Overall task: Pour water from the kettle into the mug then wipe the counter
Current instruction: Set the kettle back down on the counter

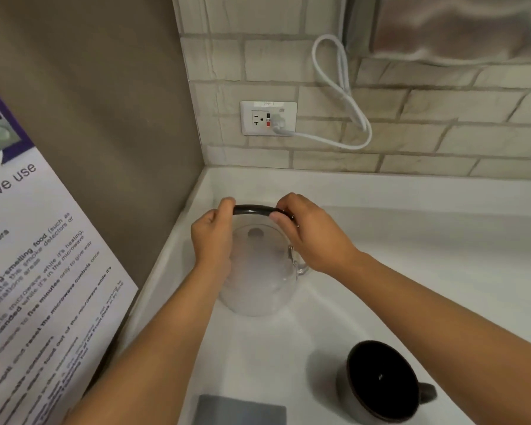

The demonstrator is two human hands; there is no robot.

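Note:
A clear glass kettle point(258, 280) stands on the white counter point(411, 256) in the corner, its spout pointing right. A thin black handle point(253, 209) arches over its lid. My left hand point(212, 237) pinches the handle's left end and my right hand point(307, 234) pinches its right end. A dark mug point(383, 381) with a black inside stands at the front right, handle to the right; I cannot tell what is in it. A grey cloth point(239, 409) lies flat at the front edge.
A wall with a printed poster point(34, 256) closes the left side. The tiled back wall holds an outlet point(269, 118) with a white cord point(344, 96) plugged in. A steel appliance point(457, 26) hangs at the top right.

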